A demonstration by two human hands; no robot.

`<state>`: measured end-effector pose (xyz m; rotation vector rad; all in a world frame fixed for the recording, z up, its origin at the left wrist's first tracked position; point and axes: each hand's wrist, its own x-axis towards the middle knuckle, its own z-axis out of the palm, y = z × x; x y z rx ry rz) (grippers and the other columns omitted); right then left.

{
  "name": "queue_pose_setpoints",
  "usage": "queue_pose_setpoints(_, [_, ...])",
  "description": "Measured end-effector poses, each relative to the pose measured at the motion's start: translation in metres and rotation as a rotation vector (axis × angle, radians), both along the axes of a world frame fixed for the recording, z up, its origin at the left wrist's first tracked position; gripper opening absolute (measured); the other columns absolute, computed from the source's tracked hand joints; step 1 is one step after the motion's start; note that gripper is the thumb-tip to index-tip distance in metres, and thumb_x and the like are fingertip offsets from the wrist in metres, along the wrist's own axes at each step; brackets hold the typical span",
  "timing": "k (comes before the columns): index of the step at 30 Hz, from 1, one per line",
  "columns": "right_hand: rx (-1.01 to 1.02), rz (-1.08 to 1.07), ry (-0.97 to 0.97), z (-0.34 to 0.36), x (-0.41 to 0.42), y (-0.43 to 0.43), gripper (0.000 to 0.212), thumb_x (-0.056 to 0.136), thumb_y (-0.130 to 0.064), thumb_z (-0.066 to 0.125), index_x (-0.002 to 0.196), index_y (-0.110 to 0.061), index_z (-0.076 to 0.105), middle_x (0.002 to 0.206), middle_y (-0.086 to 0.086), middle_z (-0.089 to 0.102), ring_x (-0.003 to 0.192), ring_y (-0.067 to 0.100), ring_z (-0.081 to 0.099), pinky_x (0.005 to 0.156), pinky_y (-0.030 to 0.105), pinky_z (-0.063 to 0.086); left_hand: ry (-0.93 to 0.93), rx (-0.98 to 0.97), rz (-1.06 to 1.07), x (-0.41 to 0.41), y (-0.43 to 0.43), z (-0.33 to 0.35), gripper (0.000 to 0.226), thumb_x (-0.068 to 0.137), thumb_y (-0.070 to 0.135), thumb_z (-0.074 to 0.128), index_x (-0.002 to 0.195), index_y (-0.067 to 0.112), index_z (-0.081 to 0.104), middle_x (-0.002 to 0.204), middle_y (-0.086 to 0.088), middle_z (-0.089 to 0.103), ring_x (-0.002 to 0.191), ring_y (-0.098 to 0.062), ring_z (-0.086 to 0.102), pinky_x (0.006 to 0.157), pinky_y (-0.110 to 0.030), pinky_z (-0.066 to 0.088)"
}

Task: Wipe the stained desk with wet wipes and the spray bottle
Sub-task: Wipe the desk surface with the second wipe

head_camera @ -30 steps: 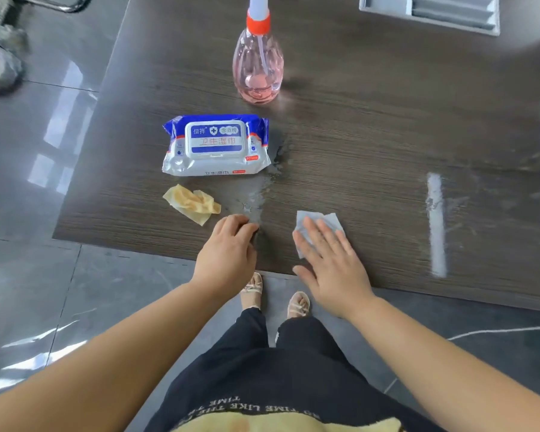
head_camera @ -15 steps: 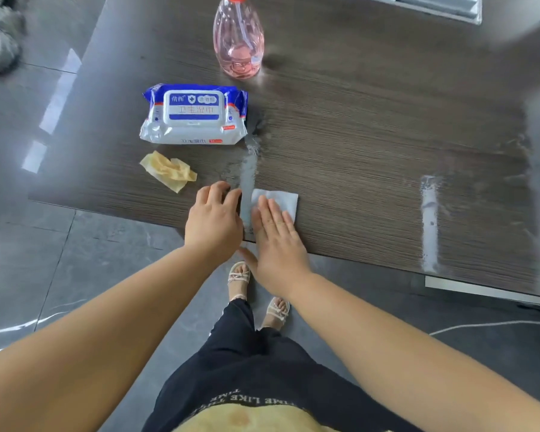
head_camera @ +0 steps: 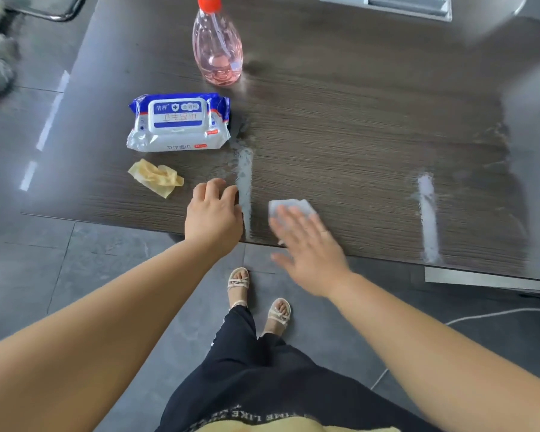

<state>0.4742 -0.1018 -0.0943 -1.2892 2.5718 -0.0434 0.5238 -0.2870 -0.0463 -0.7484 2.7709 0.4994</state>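
At the near desk (head_camera: pixel 356 120) edge, the flat right hand (head_camera: pixel 309 254) has pushed the wipe (head_camera: pixel 289 207) right, off the streak (head_camera: pixel 245 182) (still showing, so more passes needed); left hand (head_camera: pixel 212 216) rests loosely curled, empty.

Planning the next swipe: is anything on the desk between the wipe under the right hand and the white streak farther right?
Nothing visible does. Only bare desk lies between the wipe under the right hand and that white streak.

Left hand (head_camera: pixel 214 213) loosely curled; right hand (head_camera: pixel 306 244) flat.
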Motion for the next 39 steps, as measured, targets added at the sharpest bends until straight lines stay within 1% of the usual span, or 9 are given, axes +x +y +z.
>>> queue_pose_setpoints(5, [0.074,-0.381,-0.097,0.010,-0.016,-0.015,0.072,0.093,-0.060,0.013,0.151,-0.018,-0.003,0.157,0.006,-0.016,0.144,0.024,-0.016,0.114,0.040,-0.014,-0.030,0.015,0.072,-0.018,-0.012,0.001,0.046,0.095,0.032,0.043,0.137,0.016,0.039,0.146,-0.008,0.029,0.134,-0.031,0.021,0.107,-0.040,0.026])
queue_pose_setpoints(9, [0.043,0.021,-0.095,0.011,-0.001,-0.036,0.069,0.089,-0.055,0.020,0.140,-0.016,0.044,0.149,0.009,0.036,0.137,0.027,0.034,0.111,0.046,0.032,-0.069,0.019,0.083,-0.026,-0.022,0.007,0.046,0.093,0.032,0.045,0.136,0.016,0.041,0.141,-0.007,0.034,0.127,-0.032,0.029,0.103,-0.039,0.031])
queue_pose_setpoints(14, [0.120,-0.286,-0.108,0.011,-0.073,-0.037,0.066,0.095,-0.058,0.007,0.150,-0.023,-0.007,0.158,0.003,-0.015,0.144,0.018,-0.018,0.115,0.036,-0.016,-0.232,0.021,-0.066,-0.028,-0.039,0.017,0.052,0.094,0.033,0.043,0.143,0.023,0.031,0.143,-0.004,0.031,0.128,-0.030,0.029,0.099,-0.040,0.038])
queue_pose_setpoints(16, [0.125,-0.360,-0.135,0.013,-0.069,-0.073,0.068,0.096,-0.057,0.013,0.150,-0.020,-0.009,0.156,0.004,-0.022,0.143,0.021,-0.022,0.115,0.040,-0.015,-0.269,0.018,-0.078,-0.032,-0.040,0.021,0.051,0.094,0.032,0.043,0.143,0.019,0.032,0.142,-0.006,0.031,0.127,-0.031,0.030,0.099,-0.038,0.037])
queue_pose_setpoints(21, [0.137,0.131,-0.132,0.019,-0.059,-0.093,0.066,0.093,-0.058,0.007,0.150,-0.026,-0.007,0.157,-0.002,-0.017,0.144,0.017,-0.019,0.113,0.037,-0.017,-0.259,0.065,-0.107,-0.034,-0.045,0.020,0.044,0.097,0.036,0.036,0.137,0.018,0.040,0.139,-0.006,0.033,0.124,-0.031,0.032,0.098,-0.037,0.036])
queue_pose_setpoints(27, [0.166,-0.354,-0.128,0.016,-0.106,-0.105,0.063,0.099,-0.050,0.014,0.150,-0.021,-0.008,0.156,0.004,-0.020,0.143,0.020,-0.021,0.114,0.040,-0.015,-0.209,0.147,-0.099,-0.037,-0.054,0.023,0.047,0.094,0.028,0.040,0.140,0.017,0.037,0.142,-0.006,0.032,0.127,-0.032,0.030,0.102,-0.039,0.033])
queue_pose_setpoints(32, [0.113,0.106,-0.135,0.017,-0.099,-0.098,0.066,0.090,-0.059,-0.001,0.147,-0.028,-0.011,0.152,-0.006,-0.022,0.139,0.010,-0.023,0.113,0.034,-0.018,-0.108,0.165,-0.144,-0.053,-0.048,0.022,0.050,0.090,0.022,0.045,0.139,0.016,0.038,0.146,-0.002,0.030,0.133,-0.028,0.024,0.103,-0.038,0.033])
queue_pose_setpoints(36, [0.161,-0.365,-0.158,0.015,-0.141,-0.084,0.061,0.098,-0.052,0.010,0.149,-0.024,-0.009,0.157,0.001,-0.020,0.143,0.016,-0.021,0.116,0.037,-0.014,-0.153,0.219,-0.105,-0.065,-0.041,0.016,0.057,0.090,0.023,0.046,0.144,0.017,0.029,0.151,-0.003,0.022,0.137,-0.027,0.017,0.107,-0.039,0.028])
queue_pose_setpoints(39, [0.144,-0.218,-0.144,0.016,-0.117,-0.107,0.071,0.092,-0.061,0.005,0.149,-0.023,-0.010,0.156,0.001,-0.022,0.143,0.020,-0.021,0.116,0.041,-0.015,-0.154,0.231,-0.046,-0.070,-0.036,0.016,0.057,0.091,0.023,0.043,0.145,0.016,0.026,0.150,-0.004,0.023,0.134,-0.029,0.020,0.106,-0.037,0.028])
